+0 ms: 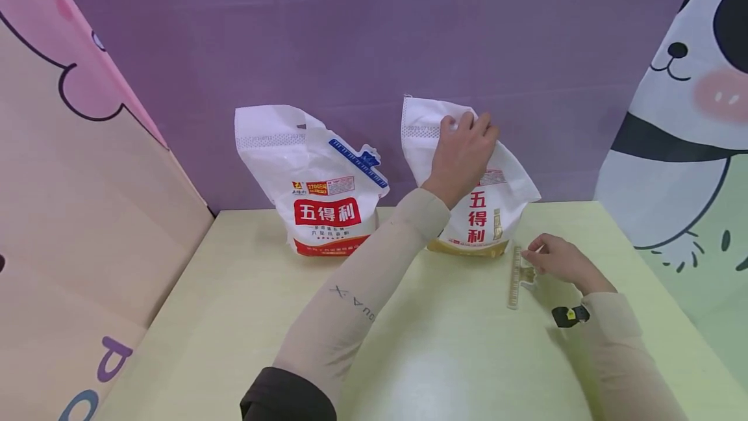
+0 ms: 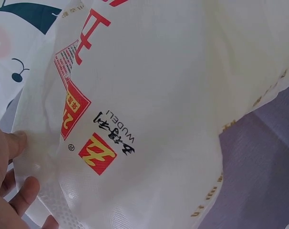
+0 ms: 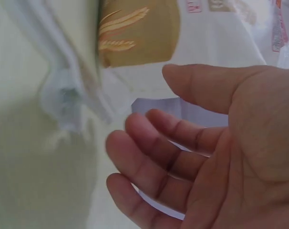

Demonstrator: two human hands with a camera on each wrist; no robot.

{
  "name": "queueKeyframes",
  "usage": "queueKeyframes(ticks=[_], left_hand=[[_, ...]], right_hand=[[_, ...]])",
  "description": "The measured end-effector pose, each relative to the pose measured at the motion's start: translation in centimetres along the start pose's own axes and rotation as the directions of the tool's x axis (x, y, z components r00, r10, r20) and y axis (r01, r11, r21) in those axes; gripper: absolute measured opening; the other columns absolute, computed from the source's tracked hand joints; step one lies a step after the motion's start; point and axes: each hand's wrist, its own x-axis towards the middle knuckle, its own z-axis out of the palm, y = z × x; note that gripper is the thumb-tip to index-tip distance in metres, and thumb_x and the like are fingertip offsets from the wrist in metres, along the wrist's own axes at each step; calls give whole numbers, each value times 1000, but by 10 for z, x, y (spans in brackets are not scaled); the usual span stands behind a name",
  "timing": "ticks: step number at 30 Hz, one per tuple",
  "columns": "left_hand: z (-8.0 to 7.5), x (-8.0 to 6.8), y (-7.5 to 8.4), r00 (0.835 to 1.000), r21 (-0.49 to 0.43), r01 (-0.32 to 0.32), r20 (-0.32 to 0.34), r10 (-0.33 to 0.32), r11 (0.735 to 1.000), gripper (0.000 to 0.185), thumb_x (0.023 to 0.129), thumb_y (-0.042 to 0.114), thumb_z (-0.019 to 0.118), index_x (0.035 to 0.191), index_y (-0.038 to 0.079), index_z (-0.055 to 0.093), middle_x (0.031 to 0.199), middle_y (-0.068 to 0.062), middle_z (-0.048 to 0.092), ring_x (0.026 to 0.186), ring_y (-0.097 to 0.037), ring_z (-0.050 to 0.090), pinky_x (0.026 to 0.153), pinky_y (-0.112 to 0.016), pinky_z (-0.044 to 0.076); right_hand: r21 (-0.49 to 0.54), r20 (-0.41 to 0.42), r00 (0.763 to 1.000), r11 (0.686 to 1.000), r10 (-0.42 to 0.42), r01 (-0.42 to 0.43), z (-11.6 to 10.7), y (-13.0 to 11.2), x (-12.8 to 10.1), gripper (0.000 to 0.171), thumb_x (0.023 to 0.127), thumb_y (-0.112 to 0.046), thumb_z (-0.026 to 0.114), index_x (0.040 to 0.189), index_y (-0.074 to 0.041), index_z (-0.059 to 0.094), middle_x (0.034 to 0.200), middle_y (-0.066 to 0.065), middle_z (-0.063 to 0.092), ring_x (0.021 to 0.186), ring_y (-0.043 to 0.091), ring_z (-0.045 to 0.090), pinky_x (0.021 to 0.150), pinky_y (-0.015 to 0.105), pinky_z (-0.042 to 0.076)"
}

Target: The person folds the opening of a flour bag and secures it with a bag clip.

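Gripping the top of the right flour bag (image 1: 476, 213) with left hand (image 1: 461, 154), right hand (image 1: 558, 260) loosely curled, fingers (image 1: 528, 254) touching a bag clip (image 1: 515, 277) on the bench (image 1: 245, 317), second bag (image 1: 315, 180) beside

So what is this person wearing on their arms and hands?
Both arms are covered by snug beige sleeves down to the wrists. The left sleeve bears small grey lettering on the forearm and a dark cuff near the elbow. A small black device with a yellow spot sits on the right wrist. The left hand and right hand are bare, without gloves.
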Motion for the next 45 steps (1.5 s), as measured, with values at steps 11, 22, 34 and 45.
queueKeyframes(ticks=[11,22,34,45], left_hand=[[0,0,-1,1000,-30,4,13,-4,1000,32,104,20,52,133,27,63,133,6,59,122,-17,54,107,-46,43],[-1,0,1,1000,-42,-1,17,2,999,32,103,22,53,133,27,63,134,6,59,123,-17,54,107,-46,43],[0,-1,-1,1000,-28,2,-9,-2,1000,31,105,19,49,130,27,65,128,6,60,119,-17,54,105,-45,43],[-2,-3,-1,1000,-24,12,13,-12,1000,32,105,23,50,134,27,63,134,6,59,122,-17,54,107,-45,43]], right_hand=[[-27,51,999,1000,0,1,14,14,-6,30,102,-32,59,98,-2,59,71,2,58,69,17,52,64,32,41],[-49,40,999,999,-5,7,20,20,-5,32,102,-34,60,87,-5,60,66,-2,53,64,16,48,59,31,39],[27,33,999,1000,16,-17,17,24,-8,32,104,-34,57,89,-6,56,69,0,56,68,17,51,64,31,40],[195,33,999,980,34,-40,11,17,-17,40,102,-28,62,117,6,47,86,9,62,70,17,64,67,34,59]])
